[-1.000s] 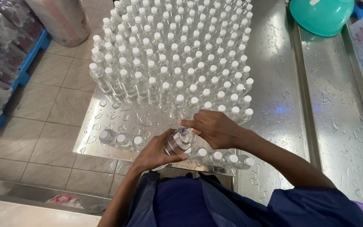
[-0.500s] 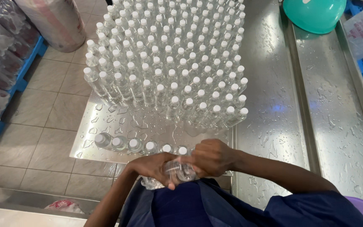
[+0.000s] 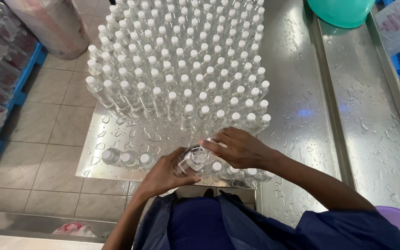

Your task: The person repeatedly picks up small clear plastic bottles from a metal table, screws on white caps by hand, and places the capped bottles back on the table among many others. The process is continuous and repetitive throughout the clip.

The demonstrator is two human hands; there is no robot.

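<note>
clear plastic bottle (image 3: 191, 159) clamped in both hands at the near edge of the wet steel table (image 3: 297, 115).
left hand (image 3: 165, 173) wraps it from below, right hand (image 3: 239, 148) closes on it from above, bottle tilted. just beside it a near row of capped bottles (image 3: 128, 158); big upright block of white-capped bottles (image 3: 181, 60) further back. teal basin (image 3: 343, 11) far right.

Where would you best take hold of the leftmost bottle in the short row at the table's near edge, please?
Take the leftmost bottle by its body just under the white cap, coming from its left, open side: a neighbour stands close on its right, and the wet table is bare beyond it.
</note>
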